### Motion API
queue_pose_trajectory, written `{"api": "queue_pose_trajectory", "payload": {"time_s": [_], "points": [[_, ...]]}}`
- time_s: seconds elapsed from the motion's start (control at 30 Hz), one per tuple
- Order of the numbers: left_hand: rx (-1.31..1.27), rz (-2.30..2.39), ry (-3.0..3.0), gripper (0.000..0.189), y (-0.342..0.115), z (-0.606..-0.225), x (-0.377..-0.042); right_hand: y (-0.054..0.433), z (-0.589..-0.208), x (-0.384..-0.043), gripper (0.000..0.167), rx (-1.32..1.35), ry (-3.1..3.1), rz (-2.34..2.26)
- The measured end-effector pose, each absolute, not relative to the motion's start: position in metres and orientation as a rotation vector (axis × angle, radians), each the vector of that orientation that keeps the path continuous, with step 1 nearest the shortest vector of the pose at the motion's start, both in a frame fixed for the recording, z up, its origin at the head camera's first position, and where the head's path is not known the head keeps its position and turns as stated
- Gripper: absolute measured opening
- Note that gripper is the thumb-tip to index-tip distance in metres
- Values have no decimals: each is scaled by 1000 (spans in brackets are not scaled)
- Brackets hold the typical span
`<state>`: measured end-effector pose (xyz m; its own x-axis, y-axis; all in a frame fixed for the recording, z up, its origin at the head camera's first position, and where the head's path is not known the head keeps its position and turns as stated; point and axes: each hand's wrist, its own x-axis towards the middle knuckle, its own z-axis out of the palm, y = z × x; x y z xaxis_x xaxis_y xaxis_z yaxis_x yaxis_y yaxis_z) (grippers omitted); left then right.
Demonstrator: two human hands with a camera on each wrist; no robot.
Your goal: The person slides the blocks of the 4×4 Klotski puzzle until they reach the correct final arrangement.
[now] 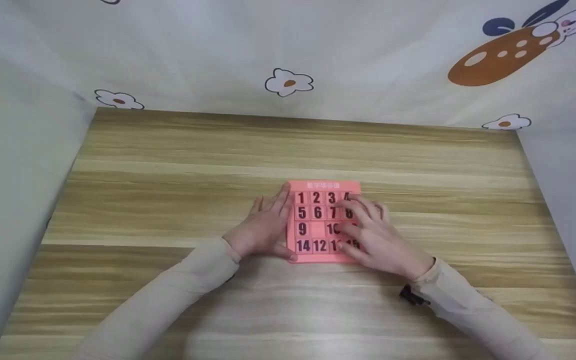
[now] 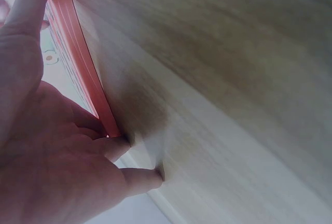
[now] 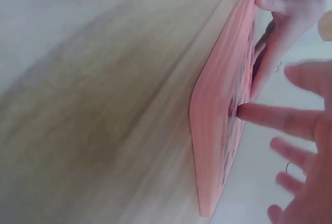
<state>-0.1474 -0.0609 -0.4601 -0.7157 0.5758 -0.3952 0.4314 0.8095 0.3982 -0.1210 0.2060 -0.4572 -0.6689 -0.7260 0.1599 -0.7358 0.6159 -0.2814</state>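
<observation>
A pink sliding number puzzle [image 1: 318, 229] lies flat on the table, its bare slot in the third row between tile 9 [image 1: 302, 229] and tile 10 [image 1: 332, 229]. My left hand [image 1: 260, 230] rests along the puzzle's left side, fingers extended near the upper corner and thumb on the lower corner. In the left wrist view, two fingertips of that hand reach past the frame [image 2: 85, 68] toward the tabletop. Over the right columns is my right hand [image 1: 385, 240], hiding some numbers. One extended finger [image 3: 280, 117] touches a tile while the others hover apart.
The wood-grain table [image 1: 168, 200] spreads around the puzzle on all sides. Behind it hangs a pale cloth [image 1: 208, 60] with flower and carrot-like prints. More pale fabric borders the table at left and right.
</observation>
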Motion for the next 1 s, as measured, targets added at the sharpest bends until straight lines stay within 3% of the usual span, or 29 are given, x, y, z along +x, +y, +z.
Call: {"api": "queue_pose_trajectory", "payload": {"time_s": [0.2, 0.47, 1.0], "points": [[747, 367, 2483, 133, -61, -460, -148, 203, -462, -121, 47, 1428, -2777, 442], [747, 368, 2475, 132, -60, -461, -147, 218, -460, -125, 18, 1573, -2659, 722], [749, 373, 2489, 134, -61, -461, -148, 246, -458, -125, 20, 1309, -2691, 618]]}}
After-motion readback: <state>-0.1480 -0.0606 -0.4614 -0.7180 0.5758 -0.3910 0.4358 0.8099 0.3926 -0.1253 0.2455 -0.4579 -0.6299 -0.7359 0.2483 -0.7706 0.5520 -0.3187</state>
